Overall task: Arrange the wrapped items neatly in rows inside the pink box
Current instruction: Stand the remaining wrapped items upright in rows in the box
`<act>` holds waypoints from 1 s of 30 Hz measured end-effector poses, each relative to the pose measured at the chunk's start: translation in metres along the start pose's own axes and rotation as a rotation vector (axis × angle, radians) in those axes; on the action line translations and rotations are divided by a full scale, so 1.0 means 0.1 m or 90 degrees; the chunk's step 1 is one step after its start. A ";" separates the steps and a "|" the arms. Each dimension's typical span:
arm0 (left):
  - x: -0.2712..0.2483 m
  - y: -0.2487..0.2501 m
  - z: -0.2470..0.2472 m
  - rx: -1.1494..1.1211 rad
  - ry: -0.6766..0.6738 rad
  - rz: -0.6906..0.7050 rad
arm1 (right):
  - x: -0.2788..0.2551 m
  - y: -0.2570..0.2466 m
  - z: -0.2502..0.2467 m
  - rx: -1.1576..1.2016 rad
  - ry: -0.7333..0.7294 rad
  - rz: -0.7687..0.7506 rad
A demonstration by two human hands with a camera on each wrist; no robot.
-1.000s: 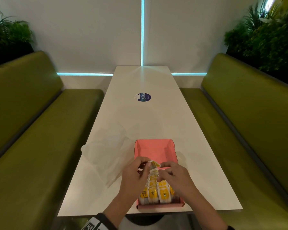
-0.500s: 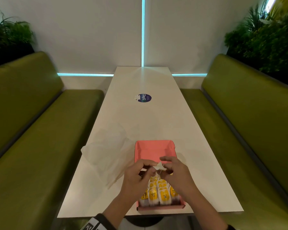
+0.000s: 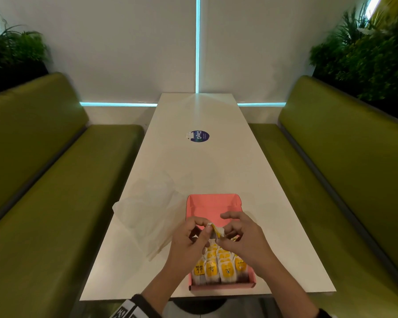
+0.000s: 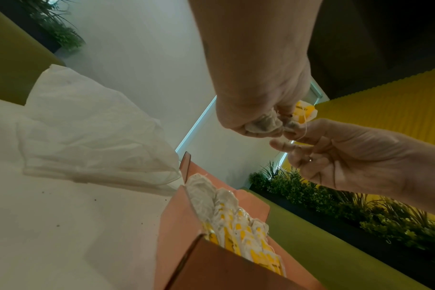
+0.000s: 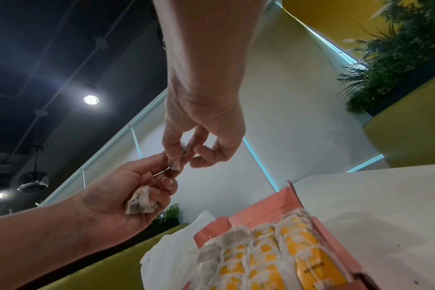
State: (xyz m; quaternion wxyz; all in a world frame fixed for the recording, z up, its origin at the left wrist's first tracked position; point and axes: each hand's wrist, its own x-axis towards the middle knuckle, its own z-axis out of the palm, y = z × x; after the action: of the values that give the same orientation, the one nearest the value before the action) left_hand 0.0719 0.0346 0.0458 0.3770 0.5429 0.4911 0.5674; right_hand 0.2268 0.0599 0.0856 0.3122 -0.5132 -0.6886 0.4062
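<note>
Hovering over the pink box (image 3: 213, 204), both hands worked one wrapped item (image 3: 217, 231) held above its middle. The left hand (image 3: 190, 239) pinched it between thumb and fingers, and the wrist views showed a crumpled pouch (image 5: 142, 203) tucked in that palm. The right hand (image 3: 244, 238) pinched what looked like its thin string (image 5: 180, 156), though the view was too blurred to be sure. The other wrapped items (image 3: 220, 268) stood in rows filling the box's near half. A clear plastic bag (image 3: 145, 207) lay just left of the box on the white table (image 3: 202, 161).
</note>
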 end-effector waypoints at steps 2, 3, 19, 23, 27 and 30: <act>0.00 0.00 0.01 0.000 0.000 0.003 | -0.01 0.00 0.01 0.015 0.011 0.001; 0.00 0.00 0.01 -0.001 0.001 0.004 | -0.01 0.00 0.01 0.022 0.015 0.000; -0.01 0.07 -0.03 -0.013 -0.045 0.023 | -0.02 0.06 0.06 -0.024 -0.043 -0.105; -0.02 0.07 -0.02 0.000 -0.040 0.023 | -0.03 0.07 0.07 0.017 -0.011 -0.107; -0.04 0.09 0.00 -0.009 -0.034 -0.003 | -0.04 0.09 0.06 0.053 0.003 -0.120; -0.04 0.13 0.03 -0.017 -0.027 -0.020 | -0.03 0.09 0.07 0.072 -0.005 -0.133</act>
State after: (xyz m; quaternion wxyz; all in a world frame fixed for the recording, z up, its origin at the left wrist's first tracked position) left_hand 0.0765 0.0279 0.0566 0.4034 0.5419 0.4838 0.5564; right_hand 0.2256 0.0560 0.0742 0.3784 -0.4186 -0.7153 0.4122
